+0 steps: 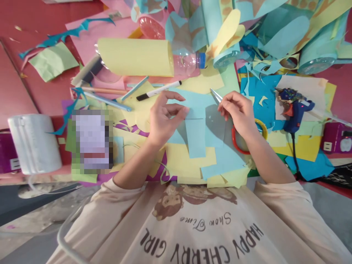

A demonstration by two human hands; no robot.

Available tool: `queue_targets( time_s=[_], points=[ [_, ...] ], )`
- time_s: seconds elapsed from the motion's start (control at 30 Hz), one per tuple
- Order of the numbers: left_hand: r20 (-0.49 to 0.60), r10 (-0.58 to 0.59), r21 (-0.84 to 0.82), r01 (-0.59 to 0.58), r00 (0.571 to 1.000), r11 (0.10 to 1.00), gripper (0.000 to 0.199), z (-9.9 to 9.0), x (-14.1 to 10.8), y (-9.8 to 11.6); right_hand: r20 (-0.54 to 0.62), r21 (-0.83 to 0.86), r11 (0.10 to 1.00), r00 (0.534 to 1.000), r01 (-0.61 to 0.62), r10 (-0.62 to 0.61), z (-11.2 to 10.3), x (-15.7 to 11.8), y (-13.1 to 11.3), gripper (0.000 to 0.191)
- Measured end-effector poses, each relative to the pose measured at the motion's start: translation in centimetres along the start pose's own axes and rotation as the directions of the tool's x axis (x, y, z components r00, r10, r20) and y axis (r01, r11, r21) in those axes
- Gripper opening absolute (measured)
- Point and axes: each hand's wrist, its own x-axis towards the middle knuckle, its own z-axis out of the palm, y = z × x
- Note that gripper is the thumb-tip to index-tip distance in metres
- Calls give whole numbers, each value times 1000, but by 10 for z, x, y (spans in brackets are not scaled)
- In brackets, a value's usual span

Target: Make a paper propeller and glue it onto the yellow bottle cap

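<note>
Because the left hand sits at the edge of the blue strip, treat it as the guide hand: its thumb appears to touch the strip's left edge, though whether the fingers pinch the paper cannot be told. The right hand, just right of the strip, grasps the scissors with their tips directed away from the person. The red loop and yellow loop lie partly behind the right hand and forearm — presumably the handles, the join being hidden. The strip lies over other blue paper.

The step appears to be positioning the strip. Hold it flat, align its edges, and direct the tips clear of the left fingers.

Count, relative to the strip: one marker, beyond and left; one yellow-wrapped bottle, farther beyond; at least two blue-covered bottles, beyond and right; one glue gun, well right. Paper scraps overlap — no reliable count.
</note>
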Motion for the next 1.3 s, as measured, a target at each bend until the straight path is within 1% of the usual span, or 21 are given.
queue_targets(
  time_s=[0.03,0.1,0.17,0.23,0.3,0.4,0.5,0.57,0.63,0.7,0.77,0.83,0.87,0.93,1.0,1.1,1.2,1.3],
  points=[
    [1,1,-8,-1,1000,1000,19,0,1,0,1,-1,999,999,42,-42,0,0,0,15],
    [14,-3,-16,3,1000,1000,21,2,1,-1,86,-52,987,986,149,-145,2,-2,0,10],
    [25,-19,-18,19,1000,1000,22,5,0,-2,196,-149,950,950,275,-245,5,-3,0,21],
    [40,-50,-29,51,998,998,23,6,-1,-2,259,-250,886,909,390,-327,8,-4,2,26],
    [69,-95,-51,99,993,994,24,7,-1,-1,276,-326,831,886,450,-372,9,-4,5,22],
    [115,-173,-71,182,978,981,21,6,-1,2,285,-400,787,880,470,-380,10,-6,8,14],
    [157,-220,-60,232,963,971,22,5,-2,3,233,-458,777,902,433,-365,9,-9,6,19],
    [181,-198,-62,212,963,975,28,5,-3,2,160,-480,790,923,382,-350,8,-10,3,21],
    [200,-109,-60,123,974,991,30,7,-5,-1,100,-468,817,939,337,-330,8,-11,-1,21],
    [208,15,-41,-6,978,999,25,8,-7,-3,65,-400,873,959,278,-275,9,-11,-3,21],
    [239,114,-14,-114,964,993,15,9,-7,-2,52,-269,947,984,176,-168,9,-11,-3,21],
    [289,131,15,-142,948,990,2,10,-6,0,68,-120,991,996,64,-56,10,-11,-3,21],
    [317,115,27,-130,941,991,4,10,-6,1,84,-66,998,996,19,-13,10,-10,-2,21],
    [348,64,32,-81,935,996,14,9,-5,4,114,-19,999,993,-41,42,11,-8,-2,23],
    [340,27,9,-32,940,999,22,9,-4,5,124,-24,997,989,-76,78,10,-6,-2,25],
    [290,-30,-5,32,957,999,26,9,-3,4,68,-64,994,994,-83,88,4,-6,-7,25],
    [254,-112,1,116,961,993,25,8,-1,5,-6,-184,982,999,-41,41,-9,-11,-16,27],
    [250,-165,-30,178,954,984,27,6,-1,10,-34,-393,919,999,8,-24,-29,-25,-26,37]
  ],
)
